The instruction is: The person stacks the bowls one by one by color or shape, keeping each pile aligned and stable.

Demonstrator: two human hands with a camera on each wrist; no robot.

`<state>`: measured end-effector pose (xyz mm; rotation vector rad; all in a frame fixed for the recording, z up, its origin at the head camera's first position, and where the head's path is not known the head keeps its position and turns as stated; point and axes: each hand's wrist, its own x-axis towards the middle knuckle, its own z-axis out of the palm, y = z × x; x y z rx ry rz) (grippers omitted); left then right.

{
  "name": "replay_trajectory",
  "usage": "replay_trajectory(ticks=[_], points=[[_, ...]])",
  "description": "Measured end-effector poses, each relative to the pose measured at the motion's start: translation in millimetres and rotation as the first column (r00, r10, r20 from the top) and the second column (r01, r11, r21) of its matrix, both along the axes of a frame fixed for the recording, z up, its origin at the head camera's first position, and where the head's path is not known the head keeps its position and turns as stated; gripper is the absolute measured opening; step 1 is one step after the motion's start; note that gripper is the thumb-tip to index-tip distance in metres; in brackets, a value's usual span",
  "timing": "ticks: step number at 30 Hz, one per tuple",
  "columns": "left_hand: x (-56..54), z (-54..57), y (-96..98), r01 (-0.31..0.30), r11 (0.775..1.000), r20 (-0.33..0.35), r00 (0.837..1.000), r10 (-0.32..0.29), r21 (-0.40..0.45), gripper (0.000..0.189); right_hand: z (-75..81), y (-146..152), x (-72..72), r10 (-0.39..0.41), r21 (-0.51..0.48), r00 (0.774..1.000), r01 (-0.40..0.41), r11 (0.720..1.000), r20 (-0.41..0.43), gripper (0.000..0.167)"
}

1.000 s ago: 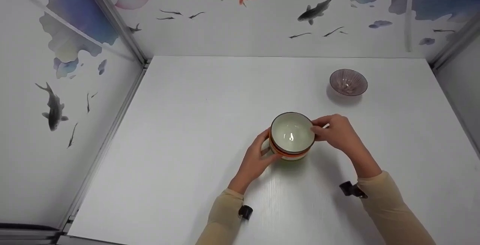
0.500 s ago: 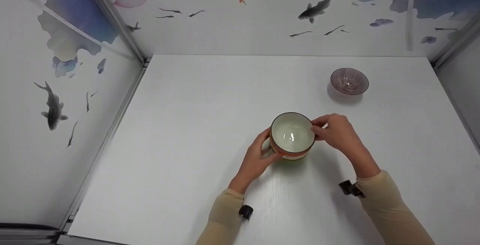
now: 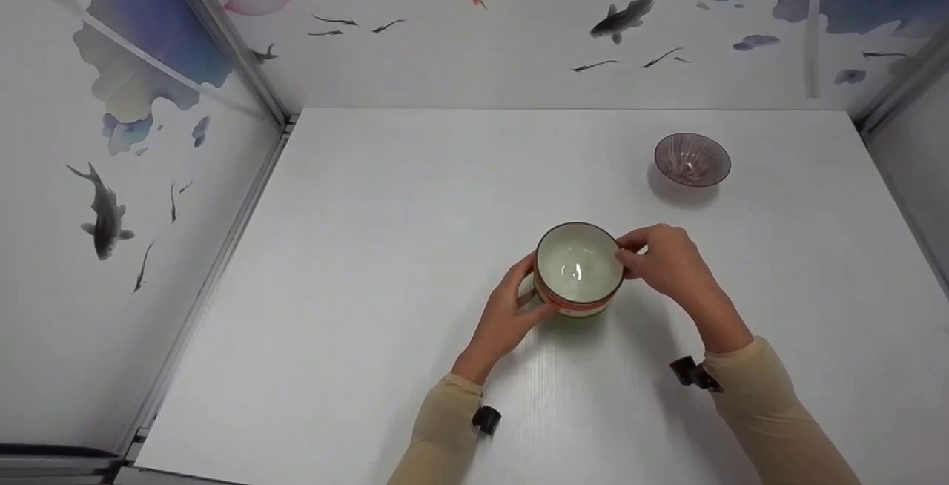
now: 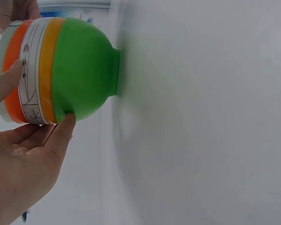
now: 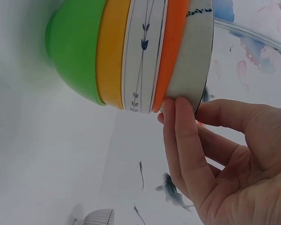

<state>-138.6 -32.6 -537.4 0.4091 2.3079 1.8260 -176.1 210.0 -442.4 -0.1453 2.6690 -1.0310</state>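
Observation:
A stack of nested bowls stands upright on the white table. Its topmost one is a pale grey-green bowl (image 3: 578, 262) with a dark rim. Below it the left wrist view shows an orange bowl (image 4: 14, 86), a white bowl (image 4: 31, 70) with line drawings, a yellow bowl (image 4: 48, 70) and a green bowl (image 4: 84, 70) at the bottom. My left hand (image 3: 508, 313) holds the stack from the left, thumb in front over the orange and white bowls, one fingertip against the green. On the right side, my right hand (image 3: 666, 261) pinches the pale bowl's rim between thumb and fingers.
A small purple ribbed glass bowl (image 3: 692, 161) stands apart at the back right of the table (image 3: 371, 285). White panels (image 3: 489, 62) printed with fish enclose the table at the back and sides.
Both hands keep their places on the stack. The dark gap beneath the pale bowl's rim looks slightly narrower than a second ago.

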Motion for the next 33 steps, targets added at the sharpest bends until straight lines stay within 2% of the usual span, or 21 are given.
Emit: replay_trajectory(ticks=[4,10,16,25,33], points=[[0.1,0.1,-0.7,0.004,1.0,0.0,1.0,-0.004,0.007,0.08,-1.6,1.8,0.1,-0.002,-0.014,1.0,0.002,1.0,-0.009,0.032],[1.0,1.3,-3.2,0.013,1.0,0.012,1.0,-0.013,0.007,0.083,-6.0,5.7,1.2,-0.004,-0.091,0.999,0.008,0.996,0.044,0.033],[0.1,5.2,-4.0,0.028,0.999,-0.014,0.999,-0.029,-0.017,0.09,-9.4,9.1,5.2,-0.03,-0.165,0.999,0.036,0.986,0.04,0.034],[2.4,4.3,-2.3,0.03,1.0,-0.014,0.999,-0.03,0.0,0.084,-16.4,9.1,11.2,-0.055,-0.164,0.998,0.056,0.985,0.008,0.035],[0.7,4.9,-1.8,0.028,1.0,-0.048,0.998,-0.028,0.007,0.083,-16.7,9.7,14.7,-0.085,-0.176,0.996,0.08,0.981,-0.018,0.035]])
